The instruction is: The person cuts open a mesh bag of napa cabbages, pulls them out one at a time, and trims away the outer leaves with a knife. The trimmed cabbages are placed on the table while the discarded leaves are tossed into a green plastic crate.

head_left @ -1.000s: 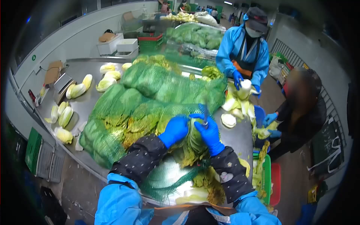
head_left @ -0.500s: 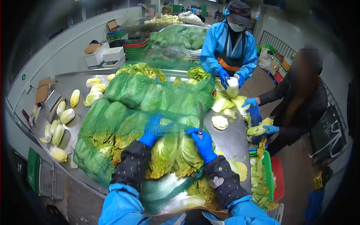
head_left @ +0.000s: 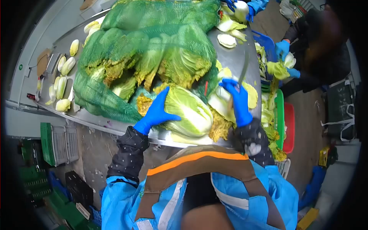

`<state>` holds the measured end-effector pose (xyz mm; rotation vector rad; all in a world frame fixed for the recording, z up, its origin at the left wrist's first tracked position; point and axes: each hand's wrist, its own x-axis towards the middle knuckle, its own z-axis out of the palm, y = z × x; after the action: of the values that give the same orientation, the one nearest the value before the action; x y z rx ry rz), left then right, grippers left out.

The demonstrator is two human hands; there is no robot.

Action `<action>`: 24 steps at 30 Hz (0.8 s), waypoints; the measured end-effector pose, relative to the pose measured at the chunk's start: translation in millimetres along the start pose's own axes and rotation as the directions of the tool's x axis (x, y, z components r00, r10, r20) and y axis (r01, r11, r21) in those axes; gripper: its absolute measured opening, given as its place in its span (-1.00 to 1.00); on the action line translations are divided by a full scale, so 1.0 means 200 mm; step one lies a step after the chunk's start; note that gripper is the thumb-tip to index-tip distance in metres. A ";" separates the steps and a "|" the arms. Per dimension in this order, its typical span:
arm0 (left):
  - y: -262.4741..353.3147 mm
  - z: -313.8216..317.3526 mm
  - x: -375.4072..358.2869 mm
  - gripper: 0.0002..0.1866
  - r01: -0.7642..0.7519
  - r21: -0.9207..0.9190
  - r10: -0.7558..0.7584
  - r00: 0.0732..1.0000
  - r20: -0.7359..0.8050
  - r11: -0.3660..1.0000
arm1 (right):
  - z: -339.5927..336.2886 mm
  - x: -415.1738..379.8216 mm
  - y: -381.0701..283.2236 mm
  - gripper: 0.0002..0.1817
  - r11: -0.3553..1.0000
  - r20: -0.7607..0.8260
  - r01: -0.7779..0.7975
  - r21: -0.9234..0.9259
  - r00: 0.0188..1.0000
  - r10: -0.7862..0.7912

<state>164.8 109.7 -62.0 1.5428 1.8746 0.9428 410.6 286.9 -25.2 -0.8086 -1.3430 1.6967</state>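
Note:
A large green cabbage (head_left: 189, 113) lies at the table's near edge. My left hand (head_left: 157, 113), in a blue glove, rests against its left side, thumb and fingers spread apart. To the right of the cabbage, my right hand (head_left: 237, 100) is closed round the handle of a knife (head_left: 244, 69), whose blade points up and away. Beyond my hands, a green net bag (head_left: 111, 50) lies with its mouth toward me, and several cabbages with yellowed leaves (head_left: 184, 63) show in it. Loose leaves (head_left: 220, 124) lie below my right hand.
Trimmed cabbages (head_left: 68, 66) lie on the metal table (head_left: 226, 57) at the left. At the right, a co-worker's gloved hands (head_left: 282, 50) hold leaves over a blue crate (head_left: 268, 40). Green (head_left: 280, 119) and red (head_left: 289, 126) baskets stand beside the table. Another co-worker's hands are at the top.
The view has tilted down. My left hand has left the net and is now at a cabbage near the table edge. The net is drawn back from the front cabbages. My right hand has kept the knife.

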 end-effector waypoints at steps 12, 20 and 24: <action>0.65 0.31 -0.08 -0.15 0.009 -0.088 -0.042 0.926 -0.375 0.996 | -0.43 -0.56 0.10 -0.40 0.892 0.113 -0.439 0.108 0.897 0.428; 0.69 0.59 -0.12 -0.42 0.219 -0.039 -0.219 0.976 0.004 0.975 | -0.80 -0.42 0.08 -0.40 0.995 0.098 -0.025 -0.101 0.995 0.035; 1.16 0.45 0.09 -0.16 -0.100 0.519 0.117 0.993 0.000 0.849 | -0.90 -0.45 0.14 -0.43 0.995 0.049 -0.072 0.070 0.996 0.069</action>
<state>371.4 167.3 65.3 1.9675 2.2041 0.5201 600.7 286.2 -93.9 -0.7877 -1.2902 1.8189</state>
